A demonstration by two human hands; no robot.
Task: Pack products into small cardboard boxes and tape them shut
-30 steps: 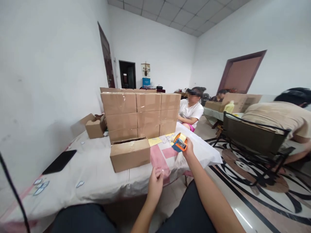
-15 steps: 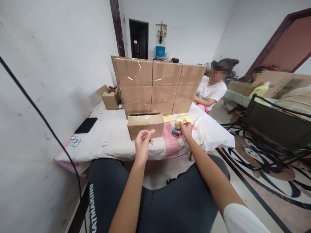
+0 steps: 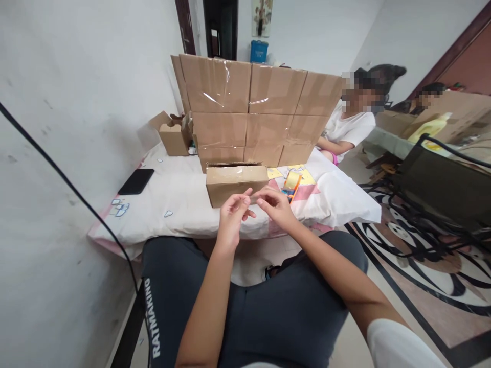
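Observation:
My left hand (image 3: 233, 214) and my right hand (image 3: 274, 203) meet above my lap at the table's front edge. Both are closed in a pinch on a short strip of clear tape (image 3: 253, 194) stretched between their fingertips. Just behind them a small brown cardboard box (image 3: 236, 181) stands on the white table cover (image 3: 180, 204), its top flaps closed. To the right of the box lies an orange and blue tape dispenser (image 3: 291, 183) with a yellowish roll, a little beyond my right hand.
A wall of taped cardboard boxes (image 3: 253, 107) fills the table's back. An open small box (image 3: 172, 135) and a black phone (image 3: 136, 181) sit at the left. A person in white (image 3: 353, 130) sits far right; a black chair (image 3: 441, 189) stands right. A black cable (image 3: 69, 184) hangs left.
My right hand set the tape dispenser down on the table and came left to meet my left hand, which rose with the tape strip. The view tilted down toward my lap.

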